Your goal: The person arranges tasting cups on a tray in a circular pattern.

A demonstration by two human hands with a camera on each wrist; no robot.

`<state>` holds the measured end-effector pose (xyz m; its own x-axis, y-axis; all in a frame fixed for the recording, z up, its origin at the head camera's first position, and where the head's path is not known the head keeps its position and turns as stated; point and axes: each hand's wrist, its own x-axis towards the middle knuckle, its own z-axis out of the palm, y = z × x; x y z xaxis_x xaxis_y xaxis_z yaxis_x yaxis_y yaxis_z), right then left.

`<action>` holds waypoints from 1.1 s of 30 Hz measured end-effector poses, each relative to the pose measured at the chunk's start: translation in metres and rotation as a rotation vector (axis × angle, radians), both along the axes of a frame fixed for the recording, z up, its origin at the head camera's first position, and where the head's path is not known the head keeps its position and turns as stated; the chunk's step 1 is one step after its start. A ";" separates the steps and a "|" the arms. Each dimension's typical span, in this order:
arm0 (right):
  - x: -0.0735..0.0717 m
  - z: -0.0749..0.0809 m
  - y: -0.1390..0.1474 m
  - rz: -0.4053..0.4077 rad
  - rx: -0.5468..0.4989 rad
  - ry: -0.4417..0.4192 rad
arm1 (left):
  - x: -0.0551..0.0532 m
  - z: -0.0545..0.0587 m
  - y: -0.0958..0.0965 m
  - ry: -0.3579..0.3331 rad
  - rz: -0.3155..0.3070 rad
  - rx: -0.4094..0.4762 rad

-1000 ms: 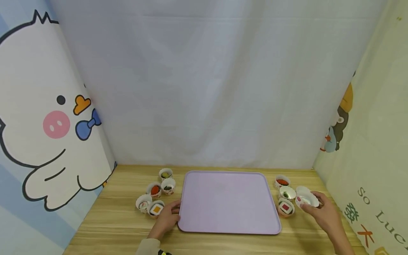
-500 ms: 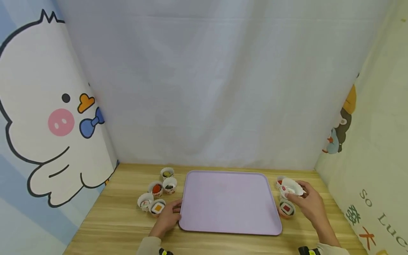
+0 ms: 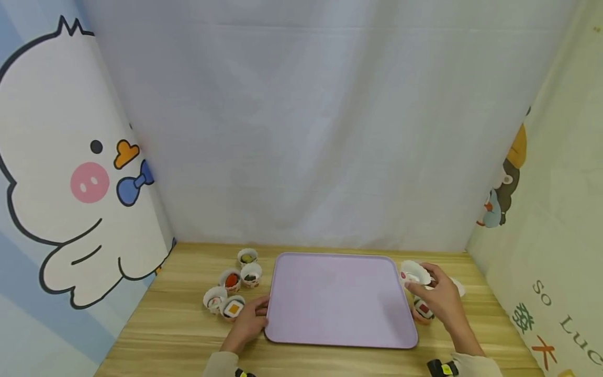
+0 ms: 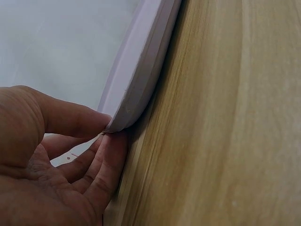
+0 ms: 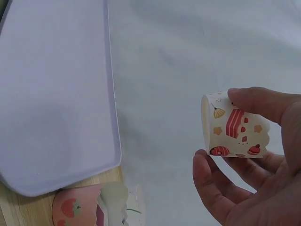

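Note:
A white paper cup (image 3: 414,273) with a scalloped rim is held by my right hand (image 3: 444,299) above the table, just right of the tray's right edge. In the right wrist view, the thumb and fingers pinch the cup (image 5: 240,129), which is printed with cake slices and lies tipped sideways; its inside is hidden there. My left hand (image 3: 249,320) is at the left edge of a lilac tray (image 3: 339,301). From the left wrist view, its thumb and fingers pinch the tray's rim (image 4: 129,101).
Left of the tray several paper cups (image 3: 234,308) with small food-like pieces stand close together. On the right, a cup with a red-topped white piece (image 3: 424,309) sits beside the tray, and a white cup rim (image 3: 458,286) shows behind my right hand. A cloth backdrop (image 3: 320,131) rises behind the table.
My right hand has carried the white paper cup leftward, over the other right-hand cups, to the tray's right edge. My left hand has stayed at the tray.

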<state>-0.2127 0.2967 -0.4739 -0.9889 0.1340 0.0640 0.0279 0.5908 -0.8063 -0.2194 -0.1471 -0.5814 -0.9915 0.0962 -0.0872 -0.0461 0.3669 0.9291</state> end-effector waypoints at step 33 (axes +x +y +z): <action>-0.091 -0.034 -0.089 0.023 -0.014 0.077 | -0.004 -0.008 -0.004 0.002 -0.047 0.026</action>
